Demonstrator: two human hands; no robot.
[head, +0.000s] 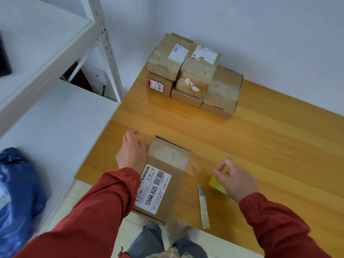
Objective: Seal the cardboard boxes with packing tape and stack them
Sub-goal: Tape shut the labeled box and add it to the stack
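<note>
A wooden table (pixel 260 146) seen from above. At 6 o'clock lies a labelled cardboard box (pixel 174 192) with clear tape (pixel 169 155) across its top. The left hand (pixel 132 151) rests flat at the box's 9 o'clock. At its 3 o'clock, past a metal strip (pixel 203 207), the right hand (pixel 236 179) curls over a yellow object (pixel 217 184). Stacked sealed boxes (pixel 193 75) sit at 12 o'clock.

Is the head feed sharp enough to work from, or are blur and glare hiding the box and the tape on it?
Head view: the near box is sharp, its label readable; clear tape shows as a pale sheen; soft glare on the table by the stack; the blue bag at left is smeared; the shelf post leans from wide-angle distortion.
</note>
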